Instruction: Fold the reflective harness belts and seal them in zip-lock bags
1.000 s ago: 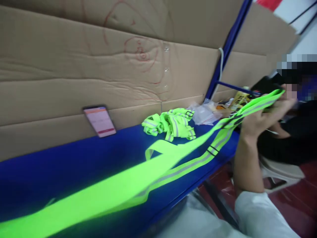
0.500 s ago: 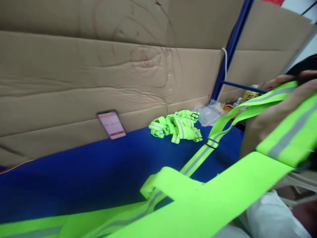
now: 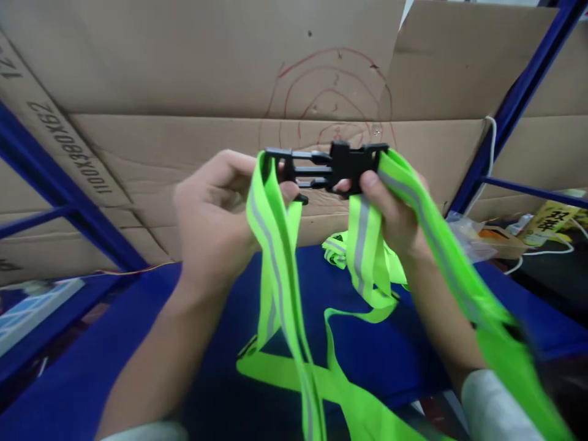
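Observation:
I hold a neon-green reflective strap vest (image 3: 285, 288) up in front of me with both hands. My left hand (image 3: 215, 214) grips the strap end with the pronged half of a black buckle (image 3: 294, 168). In my right hand (image 3: 390, 211) is the other strap end with the socket half of the buckle (image 3: 353, 162). The prongs sit partly inside the socket. Grey reflective stripes run along the straps, which hang down onto the blue table (image 3: 138, 343).
A cardboard wall (image 3: 184, 79) with red scribbles stands behind the table. Blue shelf posts (image 3: 509, 116) frame it. More green straps (image 3: 335, 248) lie on the table behind my hands. Plastic bags (image 3: 463, 229), a yellow packet (image 3: 549, 217) and a white cable lie at the right.
The view swung from the right to straight ahead. My right hand brought the strap in from the far right, my left hand came into view, and the two buckle halves now meet.

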`<action>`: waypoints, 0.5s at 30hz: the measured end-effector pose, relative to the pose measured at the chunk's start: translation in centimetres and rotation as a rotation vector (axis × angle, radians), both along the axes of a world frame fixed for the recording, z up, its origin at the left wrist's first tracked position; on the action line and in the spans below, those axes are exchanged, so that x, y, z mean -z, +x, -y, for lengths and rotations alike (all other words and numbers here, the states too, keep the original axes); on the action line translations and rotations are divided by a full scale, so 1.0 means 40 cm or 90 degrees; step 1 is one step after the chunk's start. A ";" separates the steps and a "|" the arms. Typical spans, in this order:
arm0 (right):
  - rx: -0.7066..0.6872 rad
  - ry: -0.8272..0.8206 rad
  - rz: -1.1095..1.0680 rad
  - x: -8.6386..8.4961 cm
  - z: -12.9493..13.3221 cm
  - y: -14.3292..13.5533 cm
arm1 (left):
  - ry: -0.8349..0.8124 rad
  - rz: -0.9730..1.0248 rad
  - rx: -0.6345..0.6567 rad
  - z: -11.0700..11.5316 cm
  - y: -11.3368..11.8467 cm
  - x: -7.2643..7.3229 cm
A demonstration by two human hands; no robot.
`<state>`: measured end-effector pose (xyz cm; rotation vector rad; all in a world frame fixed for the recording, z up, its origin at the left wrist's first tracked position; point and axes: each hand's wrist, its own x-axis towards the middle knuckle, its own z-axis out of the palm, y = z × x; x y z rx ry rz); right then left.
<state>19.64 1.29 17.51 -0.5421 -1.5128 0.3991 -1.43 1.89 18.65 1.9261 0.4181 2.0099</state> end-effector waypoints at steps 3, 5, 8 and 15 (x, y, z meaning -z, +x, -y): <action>-0.096 0.010 -0.008 0.026 -0.033 -0.031 | -0.002 0.007 0.016 -0.033 0.012 0.026; -0.114 0.012 -0.015 0.038 -0.051 -0.033 | 0.009 0.033 0.035 -0.060 0.010 0.041; -0.070 0.001 -0.030 0.049 -0.070 -0.025 | 0.008 0.061 0.036 -0.101 -0.003 0.056; -0.067 -0.020 -0.027 0.051 -0.085 -0.015 | -0.032 0.025 0.042 -0.143 -0.011 0.072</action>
